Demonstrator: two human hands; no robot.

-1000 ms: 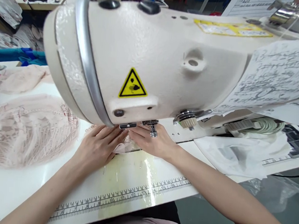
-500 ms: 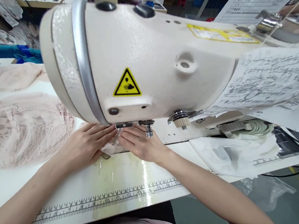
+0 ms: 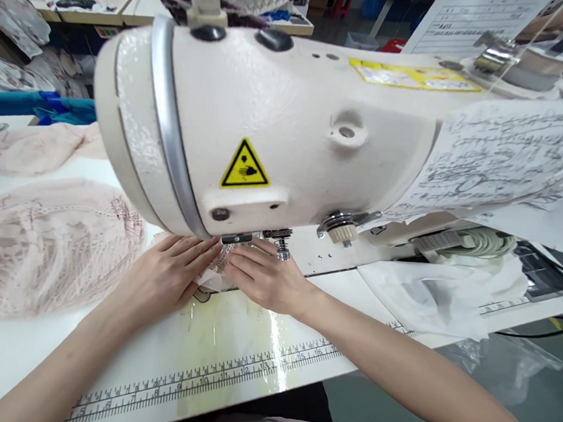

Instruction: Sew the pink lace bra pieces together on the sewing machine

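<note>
A cream sewing machine head [image 3: 278,126] fills the upper middle and hides the needle area. Under it lies a small piece of pale pink lace [image 3: 211,276]. My left hand [image 3: 166,277] lies flat on the lace from the left, fingers stretched out toward the presser foot [image 3: 236,239]. From the right, my right hand [image 3: 264,276] rests on the same lace, its fingers pressed close together at the foot. The fingertips of both hands meet just below the machine head.
A heap of pink lace pieces [image 3: 45,244] covers the white table [image 3: 17,346] at the left. A ruler strip [image 3: 210,378] runs along the table's front edge. White cloth [image 3: 430,301] and printed paper [image 3: 509,164] lie at the right. Other workbenches stand behind.
Both hands have stayed on the lace under the machine head. Only the view has shifted slightly.
</note>
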